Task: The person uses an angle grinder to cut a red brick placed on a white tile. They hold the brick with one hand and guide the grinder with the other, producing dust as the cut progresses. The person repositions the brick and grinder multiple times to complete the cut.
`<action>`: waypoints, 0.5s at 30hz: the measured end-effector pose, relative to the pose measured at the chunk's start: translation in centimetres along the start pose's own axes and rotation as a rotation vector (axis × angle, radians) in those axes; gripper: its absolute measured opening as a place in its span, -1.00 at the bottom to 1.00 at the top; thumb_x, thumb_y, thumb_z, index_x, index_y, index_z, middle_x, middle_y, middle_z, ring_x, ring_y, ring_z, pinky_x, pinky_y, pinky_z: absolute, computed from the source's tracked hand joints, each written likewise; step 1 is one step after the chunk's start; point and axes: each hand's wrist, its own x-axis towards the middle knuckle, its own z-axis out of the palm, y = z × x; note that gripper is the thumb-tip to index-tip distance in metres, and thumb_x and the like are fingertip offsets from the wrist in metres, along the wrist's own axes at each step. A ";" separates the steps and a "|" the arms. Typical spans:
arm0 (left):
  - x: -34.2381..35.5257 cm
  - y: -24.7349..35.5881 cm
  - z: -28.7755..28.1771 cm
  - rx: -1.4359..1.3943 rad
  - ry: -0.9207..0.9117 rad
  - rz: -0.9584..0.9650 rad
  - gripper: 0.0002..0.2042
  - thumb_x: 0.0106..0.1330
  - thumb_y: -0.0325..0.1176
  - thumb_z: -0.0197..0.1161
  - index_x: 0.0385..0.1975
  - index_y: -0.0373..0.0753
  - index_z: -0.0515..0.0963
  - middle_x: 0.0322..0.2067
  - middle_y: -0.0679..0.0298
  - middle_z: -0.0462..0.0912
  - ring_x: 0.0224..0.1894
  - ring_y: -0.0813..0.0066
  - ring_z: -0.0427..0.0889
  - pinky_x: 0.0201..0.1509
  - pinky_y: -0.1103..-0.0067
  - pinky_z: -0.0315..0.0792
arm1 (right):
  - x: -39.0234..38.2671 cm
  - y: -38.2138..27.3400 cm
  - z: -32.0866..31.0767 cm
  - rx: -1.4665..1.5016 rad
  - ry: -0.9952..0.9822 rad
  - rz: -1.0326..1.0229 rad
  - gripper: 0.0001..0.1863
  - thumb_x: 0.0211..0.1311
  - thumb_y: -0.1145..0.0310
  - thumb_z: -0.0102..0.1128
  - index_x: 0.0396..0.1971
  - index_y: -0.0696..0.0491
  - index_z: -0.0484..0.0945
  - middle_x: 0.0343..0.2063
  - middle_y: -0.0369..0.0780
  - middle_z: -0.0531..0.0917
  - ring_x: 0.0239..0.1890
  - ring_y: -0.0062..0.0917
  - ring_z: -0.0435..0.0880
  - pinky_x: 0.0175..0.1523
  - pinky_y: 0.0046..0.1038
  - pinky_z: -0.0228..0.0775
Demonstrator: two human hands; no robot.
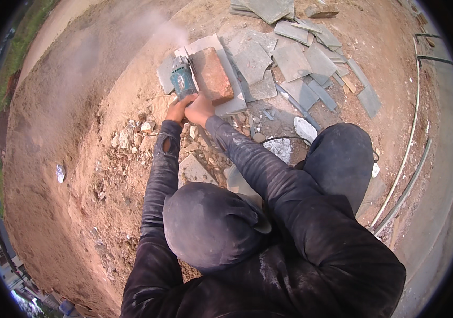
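Both of my hands are wrapped round the rear of a teal angle grinder [183, 82], which points away from me. My left hand [175, 111] grips its left side, and my right hand [200, 109] closes over the right. The grinder's head is at the left edge of a pale stone slab [230, 107]. On that slab lies a reddish brick-like block [210, 74], just right of the grinder. Pale dust rises from the far end of the grinder. Its disc is mostly hidden, so I cannot tell how deep it sits.
Grey stone tiles [293, 61], whole and broken, lie scattered to the right of the slab. Rubble [136, 138] covers the ground nearer me. A dark cable [285, 138] runs near my right knee [343, 159]. My left knee [210, 228] is bent below my arms. Long pipes [404, 185] lie at the right.
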 end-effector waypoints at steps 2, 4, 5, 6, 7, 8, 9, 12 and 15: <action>0.7 0.0 -0.7 0.003 0.012 -0.020 -0.40 0.03 -0.14 0.48 -0.02 -0.46 0.50 -0.22 0.08 0.65 -0.32 0.32 0.69 -0.31 0.45 0.62 | -0.2 -0.7 0.0 0.004 0.003 0.019 -0.38 0.11 0.22 0.13 0.11 0.28 0.29 0.03 0.17 0.54 0.11 0.00 0.54 0.23 -0.15 0.34; 1.4 -0.3 -1.1 -0.012 0.012 -0.017 -0.39 0.01 -0.14 0.49 -0.03 -0.47 0.50 -0.22 0.07 0.65 -0.31 0.31 0.69 -0.30 0.45 0.62 | -0.1 -1.0 0.0 -0.011 -0.004 0.002 -0.39 0.11 0.22 0.13 0.10 0.28 0.30 0.02 0.17 0.54 0.11 0.00 0.54 0.22 -0.15 0.35; 1.7 -0.4 -1.3 -0.020 0.013 -0.015 -0.39 0.01 -0.13 0.49 -0.03 -0.48 0.50 -0.22 0.07 0.65 -0.31 0.30 0.69 -0.29 0.44 0.61 | -0.1 -1.2 0.0 -0.019 -0.009 -0.007 -0.40 0.11 0.22 0.12 0.09 0.28 0.31 0.02 0.17 0.54 0.11 0.00 0.54 0.22 -0.15 0.36; 2.0 -0.4 -1.3 -0.021 0.003 -0.009 -0.38 0.00 -0.13 0.49 -0.04 -0.48 0.51 -0.21 0.06 0.65 -0.31 0.30 0.69 -0.28 0.44 0.61 | 0.0 -1.1 -0.1 -0.012 -0.004 -0.006 -0.40 0.11 0.22 0.13 0.09 0.29 0.31 0.02 0.17 0.54 0.11 0.00 0.54 0.21 -0.15 0.36; 2.1 -0.4 -1.4 -0.022 -0.006 -0.002 -0.38 0.00 -0.13 0.49 -0.04 -0.48 0.51 -0.21 0.06 0.65 -0.30 0.30 0.69 -0.28 0.44 0.61 | 0.1 -1.1 0.0 -0.005 0.000 -0.005 -0.40 0.10 0.22 0.13 0.08 0.29 0.32 0.02 0.17 0.54 0.11 0.01 0.54 0.21 -0.15 0.36; 2.2 -0.5 -1.5 -0.022 -0.014 0.005 -0.38 -0.01 -0.13 0.49 -0.04 -0.49 0.51 -0.20 0.05 0.65 -0.30 0.29 0.69 -0.27 0.44 0.61 | 0.1 -1.1 0.1 0.002 0.004 -0.004 -0.40 0.10 0.22 0.14 0.08 0.29 0.32 0.02 0.17 0.54 0.11 0.01 0.54 0.21 -0.15 0.36; 2.1 -0.7 -1.4 -0.018 -0.008 -0.003 -0.38 -0.01 -0.13 0.50 -0.04 -0.49 0.51 -0.20 0.05 0.65 -0.30 0.29 0.69 -0.27 0.44 0.61 | 0.0 -1.0 0.0 0.003 0.000 0.002 -0.40 0.10 0.22 0.14 0.08 0.29 0.33 0.02 0.17 0.54 0.11 0.01 0.54 0.21 -0.15 0.36; 1.6 -0.9 -1.2 -0.005 0.008 -0.016 -0.37 -0.02 -0.13 0.50 -0.04 -0.50 0.51 -0.20 0.05 0.64 -0.30 0.30 0.69 -0.28 0.44 0.61 | -0.4 -0.6 0.1 0.005 -0.002 0.015 -0.39 0.08 0.21 0.17 0.08 0.29 0.33 0.02 0.16 0.54 0.10 0.01 0.54 0.21 -0.16 0.36; 1.4 -0.8 -1.1 0.003 0.012 -0.016 -0.36 -0.03 -0.13 0.51 -0.04 -0.50 0.51 -0.20 0.05 0.64 -0.30 0.30 0.69 -0.29 0.44 0.61 | -0.3 -0.3 0.3 0.015 0.013 0.006 -0.37 0.06 0.21 0.19 0.09 0.29 0.33 0.01 0.16 0.54 0.11 0.00 0.54 0.22 -0.17 0.36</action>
